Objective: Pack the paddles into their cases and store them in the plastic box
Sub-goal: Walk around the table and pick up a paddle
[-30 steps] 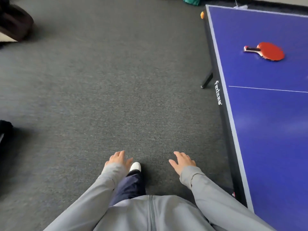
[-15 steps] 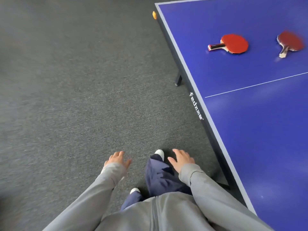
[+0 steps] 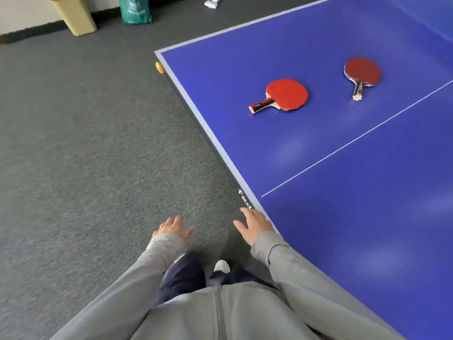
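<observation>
Two round rubber-faced paddles lay flat on the smooth blue table (image 3: 343, 217), the bright red paddle (image 3: 285, 94) at one o'clock, the darker red paddle (image 3: 362, 72) at two. Both the left hand (image 3: 172, 228) and right hand (image 3: 255, 225) hung spread and empty above coarse grey carpet (image 3: 85, 155).

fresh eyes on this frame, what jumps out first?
Two red paddles on the blue table: the brighter paddle nearer the table's left edge, the darker paddle to its right. Below, the left hand and right hand hang open and empty beside the table edge.
</observation>
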Demonstrator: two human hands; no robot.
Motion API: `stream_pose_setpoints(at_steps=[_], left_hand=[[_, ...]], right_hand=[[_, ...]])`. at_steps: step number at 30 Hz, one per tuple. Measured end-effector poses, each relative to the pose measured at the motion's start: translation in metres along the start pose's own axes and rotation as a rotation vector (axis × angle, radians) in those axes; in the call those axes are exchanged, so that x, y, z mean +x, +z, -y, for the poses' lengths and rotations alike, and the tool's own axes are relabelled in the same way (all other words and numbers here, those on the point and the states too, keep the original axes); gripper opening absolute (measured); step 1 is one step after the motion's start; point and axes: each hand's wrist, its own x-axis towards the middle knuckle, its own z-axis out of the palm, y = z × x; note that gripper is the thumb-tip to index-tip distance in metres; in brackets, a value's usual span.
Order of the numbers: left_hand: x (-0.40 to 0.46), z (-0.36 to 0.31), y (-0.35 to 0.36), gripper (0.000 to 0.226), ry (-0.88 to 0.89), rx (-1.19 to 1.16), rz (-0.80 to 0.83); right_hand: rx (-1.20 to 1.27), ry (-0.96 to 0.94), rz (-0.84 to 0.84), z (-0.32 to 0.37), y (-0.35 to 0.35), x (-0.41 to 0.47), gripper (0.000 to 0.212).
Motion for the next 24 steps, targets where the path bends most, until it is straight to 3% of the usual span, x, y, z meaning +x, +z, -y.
stream_pose_setpoints(at_steps=[6,16,24], left_hand=[[0.073,-0.047,-0.054,0.059,0.155,0.065,-0.018],[0.197,-0.129,-0.143,0.057,0.489,0.115,0.028],[0.25,-0.203,-0.166,0.06,0.578,0.073,0.053]], right_hand=[[0.125,0.131,-0.108,-0.005,-0.04,0.037,0.051],[0.365,0.538,-0.261,-0.011,-0.083,0.081,0.053],[0.513,0.72,-0.356,-0.029,-0.106,0.101,0.053]])
